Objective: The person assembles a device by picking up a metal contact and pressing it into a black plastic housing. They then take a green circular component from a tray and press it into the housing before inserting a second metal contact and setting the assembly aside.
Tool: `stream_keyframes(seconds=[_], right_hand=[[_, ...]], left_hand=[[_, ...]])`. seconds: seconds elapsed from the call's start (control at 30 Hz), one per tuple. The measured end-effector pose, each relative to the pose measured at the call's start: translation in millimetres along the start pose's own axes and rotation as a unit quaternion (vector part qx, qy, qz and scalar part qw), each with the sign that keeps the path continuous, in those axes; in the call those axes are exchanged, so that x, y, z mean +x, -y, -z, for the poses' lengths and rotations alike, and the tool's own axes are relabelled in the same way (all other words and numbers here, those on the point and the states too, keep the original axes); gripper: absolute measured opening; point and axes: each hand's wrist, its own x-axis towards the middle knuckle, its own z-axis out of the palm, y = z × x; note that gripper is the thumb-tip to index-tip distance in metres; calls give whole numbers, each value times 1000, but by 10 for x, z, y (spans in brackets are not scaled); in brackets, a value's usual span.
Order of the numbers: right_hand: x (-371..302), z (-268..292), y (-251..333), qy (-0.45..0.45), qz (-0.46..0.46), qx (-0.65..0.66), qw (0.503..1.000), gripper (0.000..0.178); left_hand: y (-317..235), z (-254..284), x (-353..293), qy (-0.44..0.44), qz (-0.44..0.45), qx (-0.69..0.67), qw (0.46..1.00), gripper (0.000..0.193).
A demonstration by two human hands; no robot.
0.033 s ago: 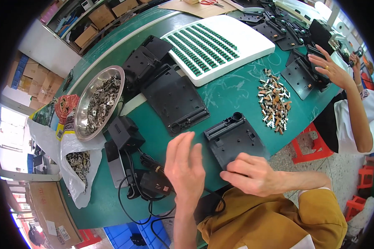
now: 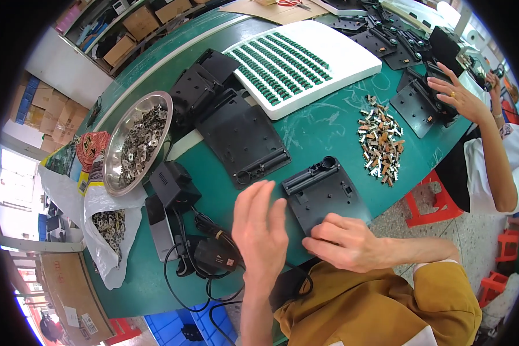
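Observation:
A black plastic plate (image 2: 323,196) with a ring and a long tube-like ridge along its far edge lies flat on the table in front of me. My right hand (image 2: 346,242) is at its near edge, fingers curled and pinched together; whatever they may hold is hidden. To the left of the plate, my left hand (image 2: 260,228) is raised with its fingers stretched out and nothing in it. Beyond it rests a similar black plate (image 2: 245,138), and more black parts (image 2: 199,83) are stacked behind that.
A metal bowl (image 2: 111,173) of small metal pieces, a plastic bag (image 2: 130,230) and a black adapter (image 2: 176,183) with cables stand left. A white foam tray (image 2: 352,63) holds rows of green parts. Small metal clips (image 2: 380,141) lie right, near a co-worker's hand (image 2: 458,95).
My left hand has shifted slightly right, toward the plate. My right hand has moved a little to the left along the near edge.

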Motion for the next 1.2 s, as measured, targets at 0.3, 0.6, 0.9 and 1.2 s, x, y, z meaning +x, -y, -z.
stream_keyframes(seconds=[0.3,0.6,0.9,1.2], right_hand=[[-29,-109,-74,43,-31,38,998,30],[97,167,-295,73,1,107,992,20],[977,869,-2383,-66,-181,-162,968,13],[1076,776,-2778,1,-274,-229,934,4]], left_hand=[[-57,-278,39,130,-56,100,985,39],[-26,-376,60,136,-54,172,974,40],[-23,-391,50,107,-54,174,977,38],[3,-384,35,111,-49,171,978,38]])
